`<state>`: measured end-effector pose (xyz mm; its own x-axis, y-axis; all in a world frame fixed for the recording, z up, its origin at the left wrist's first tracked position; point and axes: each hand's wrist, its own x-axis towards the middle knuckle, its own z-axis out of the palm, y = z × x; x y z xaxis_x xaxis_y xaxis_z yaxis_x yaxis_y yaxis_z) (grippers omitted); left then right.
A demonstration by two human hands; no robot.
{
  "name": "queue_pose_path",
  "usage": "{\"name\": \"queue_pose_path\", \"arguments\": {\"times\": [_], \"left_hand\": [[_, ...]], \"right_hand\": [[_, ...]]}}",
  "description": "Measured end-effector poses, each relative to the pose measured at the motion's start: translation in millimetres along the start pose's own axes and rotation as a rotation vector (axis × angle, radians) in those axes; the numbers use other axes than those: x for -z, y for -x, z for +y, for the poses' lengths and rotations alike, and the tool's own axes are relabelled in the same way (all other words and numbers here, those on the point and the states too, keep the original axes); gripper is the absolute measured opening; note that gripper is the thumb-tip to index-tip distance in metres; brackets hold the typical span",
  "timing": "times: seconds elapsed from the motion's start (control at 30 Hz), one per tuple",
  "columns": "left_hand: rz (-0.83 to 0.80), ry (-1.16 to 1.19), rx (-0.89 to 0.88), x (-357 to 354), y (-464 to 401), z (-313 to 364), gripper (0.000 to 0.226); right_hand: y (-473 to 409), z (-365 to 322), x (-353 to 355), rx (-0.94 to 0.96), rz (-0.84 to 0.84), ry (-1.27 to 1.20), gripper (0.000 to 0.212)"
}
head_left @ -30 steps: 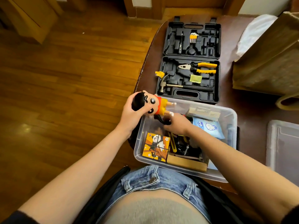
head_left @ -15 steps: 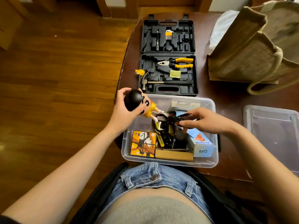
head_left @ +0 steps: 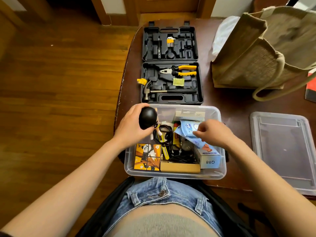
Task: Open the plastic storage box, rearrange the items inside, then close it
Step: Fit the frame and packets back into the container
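Left hand point(head_left: 130, 127) grips doll point(head_left: 148, 119) over storage box point(head_left: 171, 174); right hand point(head_left: 212, 132) pinches blue packet point(head_left: 188, 128).

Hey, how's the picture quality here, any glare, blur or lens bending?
Head view: wide-angle bending curves the wooden floor boards and table edge; soft glare on the clear lid; the tool case and storage box look sharp; the right hand is slightly soft; lighting is warm and even.

A dark brown table point(head_left: 230, 106) stands on a glossy wooden plank floor point(head_left: 59, 100), which stretches left of it. Beyond the table's far edge run white walls point(head_left: 111, 4) and wooden door frames point(head_left: 171, 7).
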<state>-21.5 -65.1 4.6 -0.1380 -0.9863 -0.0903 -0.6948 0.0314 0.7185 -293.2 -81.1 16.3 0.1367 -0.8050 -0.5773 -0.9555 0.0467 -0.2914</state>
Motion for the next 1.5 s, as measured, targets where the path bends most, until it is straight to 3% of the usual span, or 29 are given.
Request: {"name": "queue_pose_path", "arguments": {"times": [0.07,0.13,0.2,0.47,0.63,0.77,0.9,1.07,1.17,1.3,1.4,1.5], "left_hand": [[-0.012,0.073,0.031,-1,2,0,0.063],[-0.022,0.135,0.050,-2,4,2,0.064],[-0.023,0.150,0.060,-2,4,4,0.065],[-0.051,0.226,0.078,-1,-1,11,0.064],[-0.186,0.319,0.195,-26,-7,25,0.058],[-0.189,0.401,0.365,-51,-12,32,0.054],[-0.204,0.868,0.682,-70,-19,44,0.041],[-0.311,0.843,0.740,-100,-25,60,0.049],[-0.422,0.862,0.694,-98,-24,61,0.022],[-0.514,0.605,0.595,-71,-19,48,0.036],[-0.366,0.788,0.658,-46,-13,40,0.032],[-0.325,1.087,0.704,-25,-7,38,0.030]], "right_hand": [[-5,-2,-11,-0.020,0.153,0.052,0.037],[-13,-5,-24,-0.008,0.057,0.095,0.063],[-19,-8,-34,-0.020,-0.021,0.155,0.069],[-15,-1,-19,0.077,0.145,0.069,0.021],[6,2,-3,0.087,0.319,0.029,0.009],[20,10,20,0.063,0.384,-0.284,0.014],[31,11,40,0.166,0.320,-0.738,0.026],[36,0,44,0.260,0.213,-1.040,0.023],[32,-9,34,0.218,0.070,-1.109,0.016],[23,-17,15,0.109,-0.086,-1.176,0.012],[17,-21,4,0.052,-0.107,-1.194,0.016],[11,-30,-3,0.034,-0.121,-1.213,0.013]]}}
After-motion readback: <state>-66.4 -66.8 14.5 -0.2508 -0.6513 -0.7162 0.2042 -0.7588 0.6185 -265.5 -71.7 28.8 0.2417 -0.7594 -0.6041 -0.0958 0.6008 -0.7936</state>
